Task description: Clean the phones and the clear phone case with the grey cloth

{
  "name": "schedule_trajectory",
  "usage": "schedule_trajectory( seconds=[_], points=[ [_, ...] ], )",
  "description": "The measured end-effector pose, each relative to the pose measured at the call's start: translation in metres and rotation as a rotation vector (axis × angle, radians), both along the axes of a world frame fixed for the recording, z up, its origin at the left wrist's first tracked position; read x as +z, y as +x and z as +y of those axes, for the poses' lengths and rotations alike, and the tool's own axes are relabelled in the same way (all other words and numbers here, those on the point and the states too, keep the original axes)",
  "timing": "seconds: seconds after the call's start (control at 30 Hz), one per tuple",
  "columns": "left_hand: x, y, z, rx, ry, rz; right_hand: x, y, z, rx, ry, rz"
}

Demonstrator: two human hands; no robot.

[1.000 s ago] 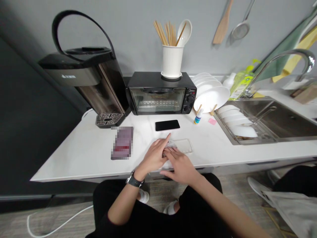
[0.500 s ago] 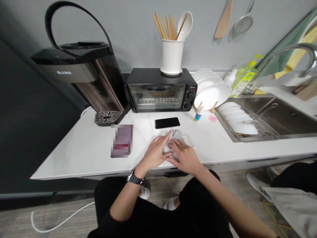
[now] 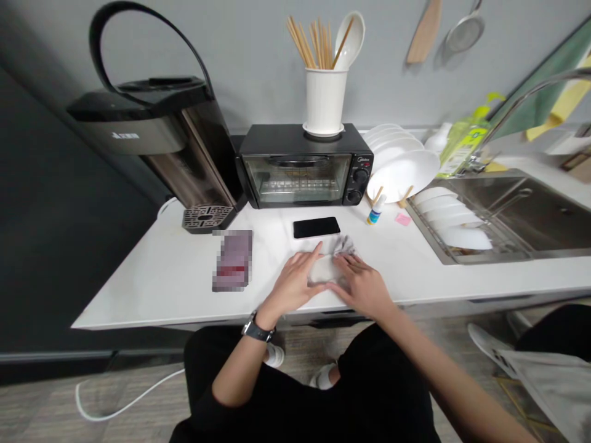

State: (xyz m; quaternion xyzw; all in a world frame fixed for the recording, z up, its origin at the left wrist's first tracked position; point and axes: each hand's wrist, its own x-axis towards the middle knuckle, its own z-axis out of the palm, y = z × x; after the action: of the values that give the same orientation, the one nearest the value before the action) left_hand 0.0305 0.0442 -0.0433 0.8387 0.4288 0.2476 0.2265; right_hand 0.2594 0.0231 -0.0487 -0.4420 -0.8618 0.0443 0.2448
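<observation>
A clear, flat case that looks like a phone case [image 3: 322, 269] lies on the white counter between my hands. My left hand [image 3: 293, 280] grips its left side, thumb at the near edge and index finger stretched along the far edge. My right hand [image 3: 367, 286] presses a crumpled greyish-white cloth [image 3: 345, 245] on the case's right part, fingers bent over the cloth. Part of the case is hidden beneath that hand. Just behind them rests a black phone [image 3: 316, 227], screen up.
A blurred purple item [image 3: 233, 261] lies to the left, before a water dispenser [image 3: 184, 147]. Behind stands a toaster oven [image 3: 300, 175] bearing a utensil holder [image 3: 325, 101]. A small bottle [image 3: 375, 210], pink paper [image 3: 402, 219], plates [image 3: 409, 175] and a sink [image 3: 554, 212] are right.
My right hand has slid right with the cloth, uncovering more of the case between my hands. The left hand stays at the case. The view has shifted slightly.
</observation>
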Motion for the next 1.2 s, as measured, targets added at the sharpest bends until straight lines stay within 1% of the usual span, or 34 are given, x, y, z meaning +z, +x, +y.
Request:
schedule_trajectory(
  seconds=[0.07,0.1,0.13,0.17,0.2,0.3,0.33,0.37,0.4,0.43,0.5,0.53,0.6,0.63,0.67,0.73,0.83,0.9,0.97,1.03,1.07,1.13,1.2],
  points=[
    [-0.001,-0.001,-0.001,0.01,-0.011,0.01,0.002,-0.023,-0.004,0.131,-0.059,0.046],
    [-0.001,-0.002,-0.001,0.017,-0.015,0.016,0.003,-0.028,-0.005,0.189,-0.094,0.064],
    [-0.001,-0.002,-0.002,0.027,-0.016,0.018,0.004,-0.027,-0.005,0.221,-0.12,0.073],
    [-0.002,-0.003,-0.003,0.034,-0.014,0.016,0.005,-0.021,-0.004,0.214,-0.131,0.072],
    [-0.002,-0.003,-0.003,0.038,-0.011,0.011,0.006,-0.011,-0.003,0.17,-0.125,0.059],
    [-0.002,-0.003,-0.004,0.031,-0.014,-0.01,0.006,0.024,0.0,-0.078,-0.052,-0.004],
    [-0.002,-0.002,-0.004,0.026,-0.016,-0.014,0.006,0.03,-0.001,-0.134,-0.031,-0.015],
    [-0.002,-0.002,-0.003,0.021,-0.016,-0.013,0.005,0.032,-0.002,-0.142,-0.027,-0.012],
    [-0.002,-0.001,-0.003,0.021,-0.014,-0.008,0.005,0.028,-0.004,-0.097,-0.041,0.005],
    [-0.001,-0.001,-0.002,0.022,-0.013,0.001,0.004,0.021,-0.006,-0.016,-0.066,0.03],
    [-0.001,-0.002,-0.001,0.031,-0.019,0.024,0.003,-0.001,-0.004,0.157,-0.119,0.077],
    [-0.001,-0.002,0.0,0.031,-0.024,0.032,0.003,-0.011,-0.001,0.215,-0.137,0.084],
    [-0.001,-0.004,0.0,0.02,-0.03,0.031,0.005,-0.024,0.01,0.263,-0.14,0.065],
    [-0.002,-0.005,0.0,0.014,-0.029,0.024,0.006,-0.024,0.015,0.268,-0.131,0.05],
    [-0.002,-0.005,0.0,0.011,-0.028,0.017,0.007,-0.02,0.019,0.268,-0.118,0.037],
    [-0.003,-0.005,-0.001,0.026,-0.025,0.005,0.008,-0.001,0.022,0.243,-0.088,0.011],
    [-0.003,-0.004,-0.001,0.034,-0.022,-0.015,0.01,0.033,0.011,0.137,-0.069,-0.03],
    [-0.003,-0.002,0.0,0.02,-0.02,-0.022,0.013,0.044,0.002,0.096,-0.085,-0.036],
    [-0.004,-0.002,0.002,0.014,-0.022,-0.019,0.015,0.037,-0.003,0.145,-0.121,-0.019],
    [-0.005,-0.003,0.004,0.033,-0.033,-0.005,0.016,0.015,-0.001,0.247,-0.148,0.01],
    [-0.005,-0.004,0.005,0.044,-0.042,-0.001,0.016,0.003,0.004,0.296,-0.152,0.019],
    [-0.005,-0.006,0.005,0.052,-0.058,0.0,0.015,-0.018,0.015,0.346,-0.138,0.014],
    [-0.005,-0.008,0.004,0.033,-0.057,-0.017,0.013,-0.023,0.026,0.361,-0.111,-0.002]
  ],
)
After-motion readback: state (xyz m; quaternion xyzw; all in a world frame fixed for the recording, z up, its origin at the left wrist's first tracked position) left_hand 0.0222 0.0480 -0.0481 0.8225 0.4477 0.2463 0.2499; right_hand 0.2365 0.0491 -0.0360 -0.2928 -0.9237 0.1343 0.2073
